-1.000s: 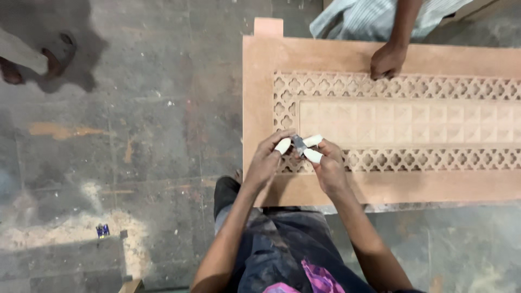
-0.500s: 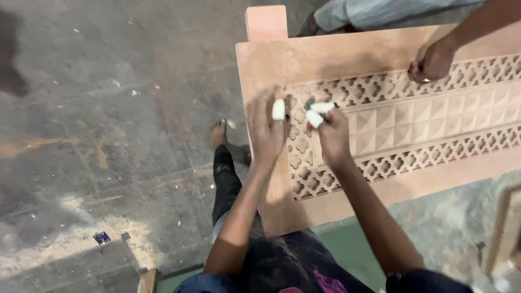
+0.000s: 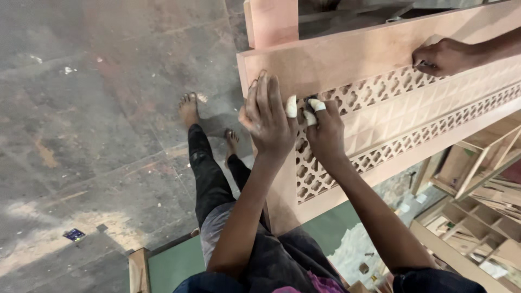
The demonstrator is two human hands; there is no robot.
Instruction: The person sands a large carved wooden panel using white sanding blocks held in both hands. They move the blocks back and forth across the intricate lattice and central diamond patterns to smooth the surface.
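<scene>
A pale carved wooden panel (image 3: 347,59) with pierced lattice bands lies slanted across the upper right. My left hand (image 3: 267,116) rests flat on its left end, fingers stretched toward the plain border, with white tape on the thumb. My right hand (image 3: 327,132) sits beside it on the lattice (image 3: 312,173), its taped fingertips pinched on a small dark piece (image 3: 310,101) pressed against the carving. Whether my left thumb touches that piece I cannot tell.
Another person's hand (image 3: 442,57) works on the panel's upper lattice at the far right. A wooden post (image 3: 271,21) stands behind the panel. Unfinished wooden frames (image 3: 472,179) lie at lower right. My bare feet (image 3: 189,108) stand on a dusty concrete floor (image 3: 97,135).
Both hands have come down from holding the small piece between them onto the lattice. My left hand has flattened out. The view has swung, so the panel now runs slanted.
</scene>
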